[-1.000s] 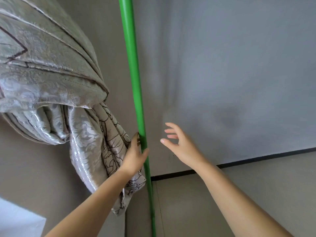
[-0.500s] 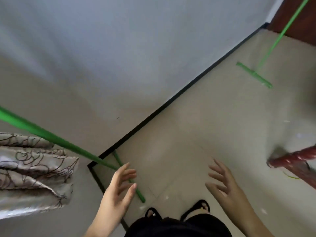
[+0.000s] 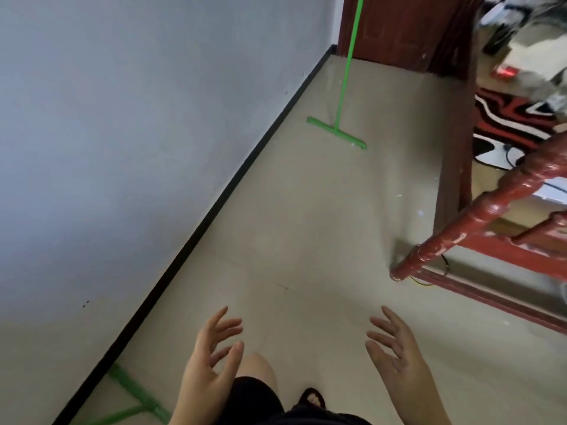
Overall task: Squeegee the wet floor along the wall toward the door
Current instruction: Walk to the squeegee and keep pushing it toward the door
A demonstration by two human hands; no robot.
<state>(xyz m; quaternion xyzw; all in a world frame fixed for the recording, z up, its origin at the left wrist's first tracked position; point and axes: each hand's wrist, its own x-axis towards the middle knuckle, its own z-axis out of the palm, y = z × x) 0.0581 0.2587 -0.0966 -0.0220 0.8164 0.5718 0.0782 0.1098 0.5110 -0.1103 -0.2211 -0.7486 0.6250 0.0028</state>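
A green squeegee [image 3: 337,132] stands far ahead on the beige floor [image 3: 313,216], its blade flat on the tiles and its long handle leaning up toward the dark brown door [image 3: 399,29]. Another green squeegee head [image 3: 135,394] lies at the bottom left against the black baseboard [image 3: 214,207] of the grey wall. My left hand [image 3: 211,363] and my right hand [image 3: 395,360] hover empty in front of me, fingers spread, touching nothing.
A red wooden furniture leg and frame [image 3: 478,219] juts in from the right. Behind it lie a red, black and white rug [image 3: 515,121] and a cable. My foot in a dark sandal [image 3: 313,400] is at the bottom. Open floor runs along the wall.
My left hand has let go of the near green handle, and the view has swung from the wall and curtain down along the floor toward the door. Both hands now hang empty.
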